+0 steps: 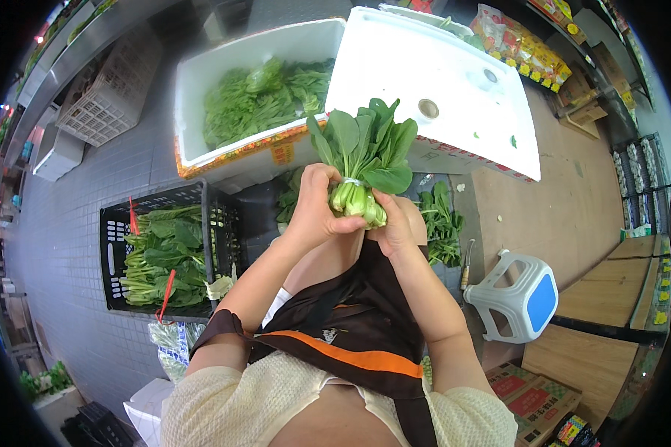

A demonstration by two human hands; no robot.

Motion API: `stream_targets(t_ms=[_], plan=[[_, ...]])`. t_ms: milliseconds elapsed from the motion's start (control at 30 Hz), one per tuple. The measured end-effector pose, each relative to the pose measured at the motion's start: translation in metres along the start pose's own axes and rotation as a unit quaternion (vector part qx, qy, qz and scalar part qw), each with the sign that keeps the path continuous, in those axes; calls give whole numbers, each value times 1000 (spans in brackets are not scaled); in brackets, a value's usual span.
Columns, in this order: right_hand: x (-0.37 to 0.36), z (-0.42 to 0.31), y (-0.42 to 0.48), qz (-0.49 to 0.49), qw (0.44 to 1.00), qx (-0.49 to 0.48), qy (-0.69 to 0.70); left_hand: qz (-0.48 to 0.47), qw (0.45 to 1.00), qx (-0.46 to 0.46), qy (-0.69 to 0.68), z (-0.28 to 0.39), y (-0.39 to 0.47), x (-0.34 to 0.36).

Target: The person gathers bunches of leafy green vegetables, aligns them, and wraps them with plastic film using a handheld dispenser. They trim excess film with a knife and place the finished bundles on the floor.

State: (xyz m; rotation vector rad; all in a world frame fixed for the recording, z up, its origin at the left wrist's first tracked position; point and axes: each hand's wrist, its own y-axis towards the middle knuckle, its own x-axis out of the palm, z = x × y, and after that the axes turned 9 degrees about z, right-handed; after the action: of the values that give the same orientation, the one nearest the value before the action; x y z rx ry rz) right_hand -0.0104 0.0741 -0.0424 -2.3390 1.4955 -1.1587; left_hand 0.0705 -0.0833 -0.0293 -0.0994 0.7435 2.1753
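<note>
Between my two hands is a bunch of leafy greens with pale green stalks, bound round the middle by a thin silvery tie. My left hand wraps its left side, thumb across the cut stalk ends. On the right side, my right hand presses the stalks with its fingers. The leaves point away from me, overlapping the near edge of a white foam box lid. Below the bunch, more loose greens lie on the floor to the right of my knees.
An open foam box holds more greens beyond my left hand. At left stands a black plastic crate of leafy bunches with red ties. A knife lies beside a white stool with a blue seat. Wooden shelving lines the right.
</note>
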Motion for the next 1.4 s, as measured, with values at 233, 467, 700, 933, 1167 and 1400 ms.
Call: stream_targets(t_ms=[233, 467, 700, 933, 1167, 1400], plan=[[17, -4, -9, 10, 996, -70, -46, 18, 999, -25, 25, 4, -7, 4], [22, -6, -2, 24, 993, -89, -71, -2, 997, -70, -23, -2, -3, -6], [2, -27, -16, -139, 976, -49, -162, -145, 919, -273, -245, 2, -2, -31], [9, -3, -16, -47, 949, -242, -196, -140, 972, -139, -126, -1, -5, -24], [15, -11, -17, -79, 928, -264, -249, -171, 879, -314, -314, 10, 4, -37], [21, -8, -13, -63, 938, -254, -227, -145, 891, -337, -268, 21, 13, -34]])
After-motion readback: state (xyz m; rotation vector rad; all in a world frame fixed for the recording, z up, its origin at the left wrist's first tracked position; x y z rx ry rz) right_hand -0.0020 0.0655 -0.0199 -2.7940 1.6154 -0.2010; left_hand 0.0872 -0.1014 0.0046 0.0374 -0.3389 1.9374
